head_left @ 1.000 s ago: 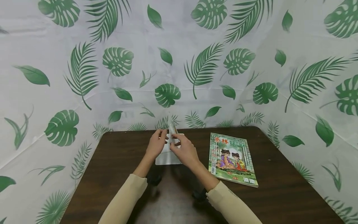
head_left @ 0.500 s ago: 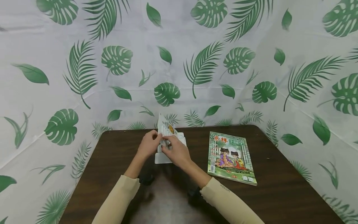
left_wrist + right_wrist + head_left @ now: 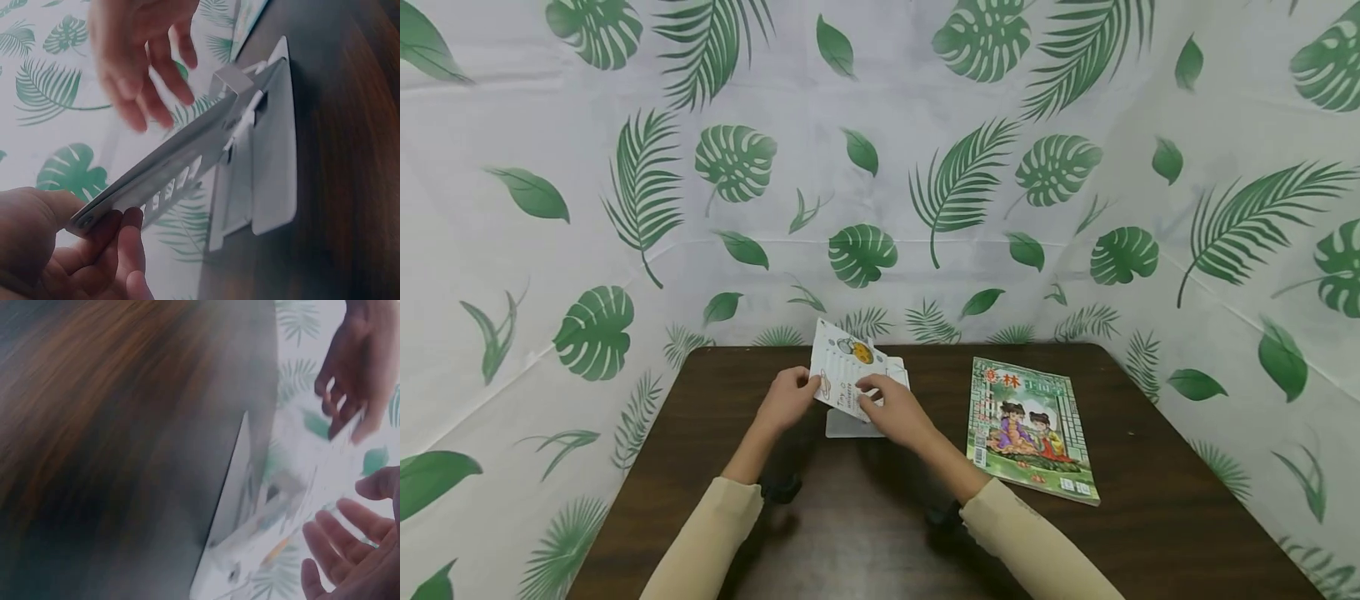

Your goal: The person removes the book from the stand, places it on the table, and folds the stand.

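A white folding metal stand has a slotted upper panel (image 3: 850, 362) printed with a planet drawing and the words "Tiny universe". Its flat base plate (image 3: 850, 425) lies on the table, and the left wrist view shows the panel (image 3: 169, 159) raised at a slant from the base (image 3: 278, 150). My left hand (image 3: 787, 402) pinches the panel's edge between thumb and fingers. The right hand (image 3: 901, 410) is by the panel's other side; in the right wrist view that hand (image 3: 356, 550) has its fingers spread and holds nothing.
A magazine (image 3: 1030, 429) with two cartoon figures on its cover lies flat to the right of the stand. The dark wooden table (image 3: 1157, 500) ends at a leaf-patterned white cloth (image 3: 880, 192) behind and at both sides.
The panel has turned from nearly edge-on so that its printed face shows. My left hand has moved left with the panel's edge, while the right hand's fingers have come off the panel.
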Demonstrator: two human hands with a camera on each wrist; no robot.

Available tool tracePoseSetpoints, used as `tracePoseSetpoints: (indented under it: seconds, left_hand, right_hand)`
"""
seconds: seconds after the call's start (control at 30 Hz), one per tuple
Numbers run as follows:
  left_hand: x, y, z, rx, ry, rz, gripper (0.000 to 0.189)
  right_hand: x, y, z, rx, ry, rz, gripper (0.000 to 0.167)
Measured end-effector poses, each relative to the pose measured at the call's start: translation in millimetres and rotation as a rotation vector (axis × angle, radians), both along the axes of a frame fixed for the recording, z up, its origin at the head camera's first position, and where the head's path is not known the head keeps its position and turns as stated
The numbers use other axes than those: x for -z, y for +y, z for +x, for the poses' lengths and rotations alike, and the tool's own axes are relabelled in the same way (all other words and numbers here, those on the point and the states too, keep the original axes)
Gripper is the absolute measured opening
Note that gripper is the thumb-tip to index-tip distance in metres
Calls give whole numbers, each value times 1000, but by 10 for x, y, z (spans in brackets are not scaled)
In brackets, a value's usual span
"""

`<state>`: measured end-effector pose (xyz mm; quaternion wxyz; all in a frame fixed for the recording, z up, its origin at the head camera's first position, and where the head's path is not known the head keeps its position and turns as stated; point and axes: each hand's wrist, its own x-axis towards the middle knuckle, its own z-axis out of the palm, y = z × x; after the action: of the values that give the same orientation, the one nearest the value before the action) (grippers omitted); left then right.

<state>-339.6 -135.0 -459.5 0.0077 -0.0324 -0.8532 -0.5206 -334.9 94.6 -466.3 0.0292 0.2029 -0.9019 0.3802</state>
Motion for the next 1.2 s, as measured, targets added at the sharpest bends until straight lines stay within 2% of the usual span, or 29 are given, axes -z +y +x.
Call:
tracePoseSetpoints:
  seconds: [0.2,0.3,0.4,0.5,0.6,0.73,0.83,1.03,1.2]
  left_hand:
    - [121,-29,-75,41,-7,-5,29]
    - [178,-60,-87,56,-4,-32,30]
    - [245,-110,-68,47,-18,-69,30]
    - [313,-165,-35,21,-40,-105,31]
    - [374,-227,-5,-4,-61,-167,34]
    - [412,-307,39,4,-106,-228,38]
    - [408,-349,77,14,-133,-262,37]
    - [393,-375,166,-9,-181,-316,32]
    - [383,-357,181,-28,-172,-346,38]
  right_hand:
    - [111,326,-77,97,-107,-25,58]
    - [195,476,-89,133,-184,16,68]
    - [285,578,-74,119,-262,64,73]
    - [351,627,-57,83,-301,93,72]
    - [365,640,-47,55,-309,117,69]
    - [346,653,-39,26,-284,161,63]
    - [352,665,-37,2,-255,207,61]
    - [371,691,-21,-45,-235,243,60]
    - [363,749,-29,-39,-229,247,59]
